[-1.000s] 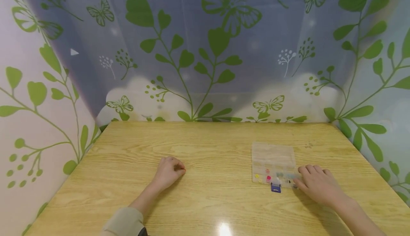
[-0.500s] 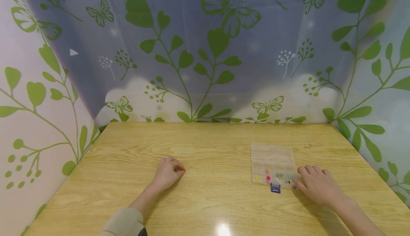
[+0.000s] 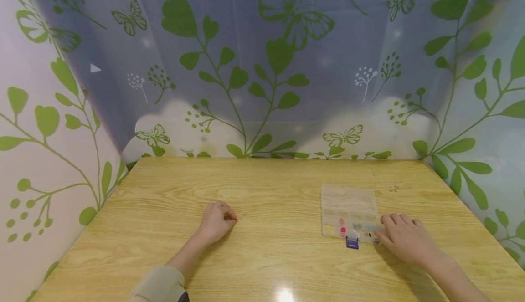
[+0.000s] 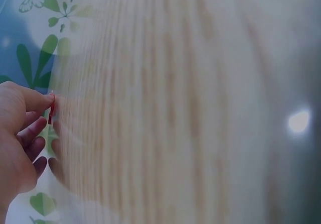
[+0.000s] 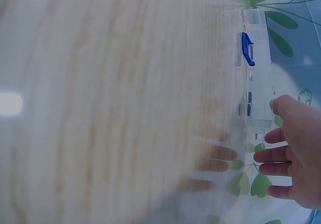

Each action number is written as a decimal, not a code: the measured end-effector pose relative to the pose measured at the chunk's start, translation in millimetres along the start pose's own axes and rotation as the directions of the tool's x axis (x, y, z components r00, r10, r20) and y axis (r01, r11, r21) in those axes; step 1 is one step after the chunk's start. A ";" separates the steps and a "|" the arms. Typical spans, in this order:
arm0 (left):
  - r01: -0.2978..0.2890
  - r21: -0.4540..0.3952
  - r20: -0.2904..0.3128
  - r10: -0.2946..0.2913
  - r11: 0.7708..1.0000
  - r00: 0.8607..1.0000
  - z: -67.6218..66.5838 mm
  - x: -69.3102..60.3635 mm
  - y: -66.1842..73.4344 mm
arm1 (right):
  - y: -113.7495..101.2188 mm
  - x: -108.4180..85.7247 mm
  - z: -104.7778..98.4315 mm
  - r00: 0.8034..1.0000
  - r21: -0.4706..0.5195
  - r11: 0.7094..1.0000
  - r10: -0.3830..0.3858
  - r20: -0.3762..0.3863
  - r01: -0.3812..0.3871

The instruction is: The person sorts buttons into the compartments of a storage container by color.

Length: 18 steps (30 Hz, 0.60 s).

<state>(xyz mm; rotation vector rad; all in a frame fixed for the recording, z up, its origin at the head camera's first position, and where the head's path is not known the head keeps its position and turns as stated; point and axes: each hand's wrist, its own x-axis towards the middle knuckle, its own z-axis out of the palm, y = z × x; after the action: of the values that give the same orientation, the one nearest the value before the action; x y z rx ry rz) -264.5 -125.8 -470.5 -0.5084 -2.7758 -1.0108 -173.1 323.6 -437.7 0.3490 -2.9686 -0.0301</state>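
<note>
My left hand (image 3: 215, 222) is low over the wooden table, left of the middle. Between thumb and forefinger it pinches a small thin red piece (image 4: 51, 108), too small to tell its kind. A clear plastic compartment box (image 3: 349, 199) lies at the right with its lid laid back. Several small yellow, pink and bluish bits sit in its compartments, and a blue clasp (image 3: 352, 242) is at its front edge. Beside the box's right end is my right hand (image 3: 410, 238), its fingers loosely extended. The thumb is at the box's corner; whether it touches is hard to tell.
A few tiny pale pieces (image 3: 394, 188) lie on the wooden table (image 3: 270, 256) behind the box. Patterned cloth (image 3: 254, 65) with leaves and butterflies hangs along the back and both sides.
</note>
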 end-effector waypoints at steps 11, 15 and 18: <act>-0.003 -0.029 0.039 0.004 1.000 0.999 -0.6 -1.4 -1.2 | -0.3 -0.8 0.1 1.000 0.009 1.000 0.003 0.003 -0.003; -0.026 -0.028 0.045 0.028 0.999 0.999 -0.9 -1.6 -1.2 | 0.2 -0.7 0.5 1.000 0.014 1.000 0.005 0.004 -0.005; -0.040 -0.034 0.034 0.041 0.999 0.999 -0.9 0.1 -0.8 | 0.8 0.0 0.5 1.000 0.019 1.000 0.006 0.007 -0.006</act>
<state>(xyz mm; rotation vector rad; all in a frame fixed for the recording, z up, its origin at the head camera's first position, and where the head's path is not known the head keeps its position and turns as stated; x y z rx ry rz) -264.8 -126.9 -470.3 -0.5901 -2.7710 -1.0512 -173.4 324.4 -438.2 0.3431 -2.9783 -0.0018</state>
